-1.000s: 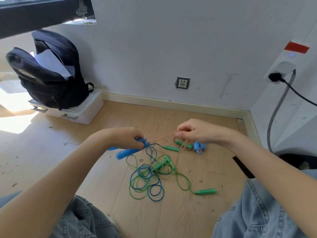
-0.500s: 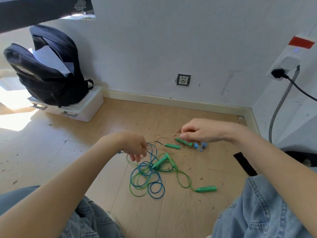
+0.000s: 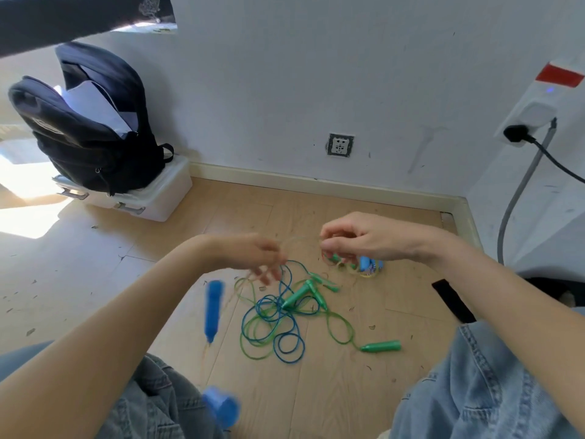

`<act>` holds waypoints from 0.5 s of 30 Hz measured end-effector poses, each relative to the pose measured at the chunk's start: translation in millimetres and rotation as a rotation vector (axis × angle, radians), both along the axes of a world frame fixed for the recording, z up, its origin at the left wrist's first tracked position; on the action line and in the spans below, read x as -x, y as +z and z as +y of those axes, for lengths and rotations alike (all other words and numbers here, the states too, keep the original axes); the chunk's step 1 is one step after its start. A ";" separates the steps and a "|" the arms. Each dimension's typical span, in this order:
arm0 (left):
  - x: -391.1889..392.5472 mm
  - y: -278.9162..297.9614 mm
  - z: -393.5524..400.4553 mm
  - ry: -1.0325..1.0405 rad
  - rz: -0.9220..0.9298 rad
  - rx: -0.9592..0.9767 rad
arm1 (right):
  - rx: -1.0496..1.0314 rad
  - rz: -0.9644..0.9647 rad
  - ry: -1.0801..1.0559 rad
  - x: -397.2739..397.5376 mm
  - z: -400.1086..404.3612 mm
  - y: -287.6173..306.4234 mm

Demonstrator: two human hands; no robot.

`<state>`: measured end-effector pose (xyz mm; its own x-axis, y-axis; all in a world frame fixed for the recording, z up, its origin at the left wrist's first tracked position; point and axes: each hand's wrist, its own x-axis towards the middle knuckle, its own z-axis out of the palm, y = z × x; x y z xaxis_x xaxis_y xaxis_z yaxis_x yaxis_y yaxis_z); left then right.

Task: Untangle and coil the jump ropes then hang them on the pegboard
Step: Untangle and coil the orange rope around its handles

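A tangle of blue and green jump ropes (image 3: 272, 324) lies on the wood floor in front of my knees, with green handles (image 3: 299, 294) in its middle and another green handle (image 3: 381, 346) off to the right. A thin pale rope (image 3: 299, 239) arcs in the air between my hands. My right hand (image 3: 373, 242) pinches one end of that arc above a blue handle (image 3: 365, 264) on the floor. My left hand (image 3: 259, 258) is blurred, fingers pointing down, and meets the arc's other end. Two blue handles, one (image 3: 213, 308) upright and one (image 3: 221, 403) by my left knee, are motion-blurred below it.
A black backpack (image 3: 88, 137) sits on a white box (image 3: 158, 201) at the left by the wall. A wall socket (image 3: 339, 145) is straight ahead. A grey cable (image 3: 519, 198) hangs from a plug at the right. My jeans-clad knees frame the bottom.
My left hand let the two blue handles go; they have dropped down and left toward my knee. The left hand rose toward the right hand, and a pale rope arc now spans both.
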<state>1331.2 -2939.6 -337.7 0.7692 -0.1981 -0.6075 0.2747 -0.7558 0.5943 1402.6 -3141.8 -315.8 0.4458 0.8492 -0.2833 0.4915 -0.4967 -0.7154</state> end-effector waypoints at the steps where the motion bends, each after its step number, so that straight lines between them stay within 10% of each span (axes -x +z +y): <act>1: 1.0 3.4 -6.9 0.057 0.006 0.197 | -0.093 0.066 0.006 4.4 5.3 0.6; 4: -0.8 12.9 -13.6 0.151 0.013 0.534 | -0.092 -0.052 -0.013 0.5 9.3 -2.1; 10: 4.7 17.6 4.8 0.049 0.074 0.399 | 0.445 -0.285 -0.072 -22.1 -19.9 -11.8; 15: 4.2 13.6 -1.1 0.011 0.113 0.611 | -0.013 0.017 -0.108 -4.0 -1.0 -1.6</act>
